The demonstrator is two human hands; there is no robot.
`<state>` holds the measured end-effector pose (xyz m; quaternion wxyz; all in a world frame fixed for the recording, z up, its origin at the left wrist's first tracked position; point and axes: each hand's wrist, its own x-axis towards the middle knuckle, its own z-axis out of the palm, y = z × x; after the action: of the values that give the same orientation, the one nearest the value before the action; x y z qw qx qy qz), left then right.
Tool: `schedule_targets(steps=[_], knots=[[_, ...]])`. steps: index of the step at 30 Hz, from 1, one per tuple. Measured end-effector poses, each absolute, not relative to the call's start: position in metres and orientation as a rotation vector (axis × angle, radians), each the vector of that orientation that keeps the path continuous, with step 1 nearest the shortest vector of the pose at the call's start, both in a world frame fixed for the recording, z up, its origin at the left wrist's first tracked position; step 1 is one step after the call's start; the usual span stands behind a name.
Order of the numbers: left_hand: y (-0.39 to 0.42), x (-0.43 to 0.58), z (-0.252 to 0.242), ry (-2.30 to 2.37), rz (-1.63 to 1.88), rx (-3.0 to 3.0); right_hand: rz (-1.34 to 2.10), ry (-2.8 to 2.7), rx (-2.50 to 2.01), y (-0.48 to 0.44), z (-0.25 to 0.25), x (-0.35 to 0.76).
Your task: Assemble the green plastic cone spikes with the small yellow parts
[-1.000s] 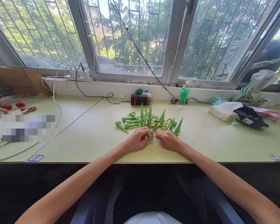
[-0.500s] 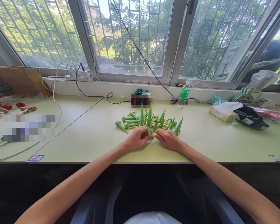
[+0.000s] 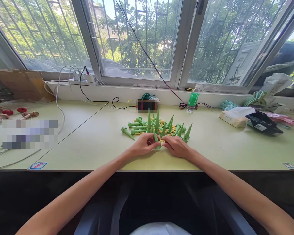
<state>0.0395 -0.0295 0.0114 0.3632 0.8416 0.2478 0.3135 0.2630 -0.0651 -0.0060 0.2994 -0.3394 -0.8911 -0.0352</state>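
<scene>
My left hand (image 3: 145,144) is closed around a green plastic plant-watering spike (image 3: 155,138), its point tilted up and its wide end low. My right hand (image 3: 175,145) pinches a small yellow plastic piece (image 3: 162,141) against the side of that spike, near the wide end. How the two parts join is hidden by my fingers. Just beyond my hands, several green spikes (image 3: 171,125) stand on their wide ends, while other green spikes (image 3: 128,133) lie flat to the left. Small yellow pieces (image 3: 138,131) are scattered among them.
A water bottle (image 3: 193,99) with a green label stands at the back of the table (image 3: 93,150). On the right are a tissue pack (image 3: 233,117) and a black item (image 3: 263,122). Cables (image 3: 57,107) and wooden pieces (image 3: 31,114) lie to the left.
Both hands stay almost in place. The spike in my left hand has tipped slightly, and my right fingers have shifted on the yellow piece, which shows a little more.
</scene>
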Motion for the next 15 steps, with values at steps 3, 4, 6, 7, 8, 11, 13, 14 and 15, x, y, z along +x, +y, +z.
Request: schedule_targets(steps=[3,4,6,7,8,11,13,14,15], knots=[[-0.0301,0.0397,0.0111,0.615,0.798,2.200,-0.113,-2.382,-0.916,-0.0644,-0.0068,0.2639],[-0.0301,0.0399,0.0106,0.610,0.797,2.219,-0.119,-2.389,-0.924,-0.0643,-0.0069,0.2640],[-0.0298,0.0402,0.0096,0.603,0.803,2.264,-0.128,-2.401,-0.944,-0.0640,-0.0068,0.2640],[-0.0297,0.0403,0.0091,0.601,0.808,2.289,-0.132,-2.405,-0.953,-0.0639,-0.0068,0.2639],[-0.0296,0.0404,0.0087,0.597,0.811,2.314,-0.134,-2.408,-0.962,-0.0638,-0.0068,0.2638],[-0.0296,0.0405,0.0081,0.580,0.818,2.375,-0.142,-2.418,-0.978,-0.0634,-0.0070,0.2632],[-0.0298,0.0406,0.0083,0.577,0.821,2.398,-0.151,-2.422,-0.984,-0.0631,-0.0073,0.2630],[-0.0299,0.0406,0.0085,0.579,0.824,2.405,-0.155,-2.422,-0.986,-0.0629,-0.0075,0.2629],[-0.0300,0.0407,0.0087,0.584,0.827,2.411,-0.160,-2.421,-0.988,-0.0627,-0.0078,0.2628]])
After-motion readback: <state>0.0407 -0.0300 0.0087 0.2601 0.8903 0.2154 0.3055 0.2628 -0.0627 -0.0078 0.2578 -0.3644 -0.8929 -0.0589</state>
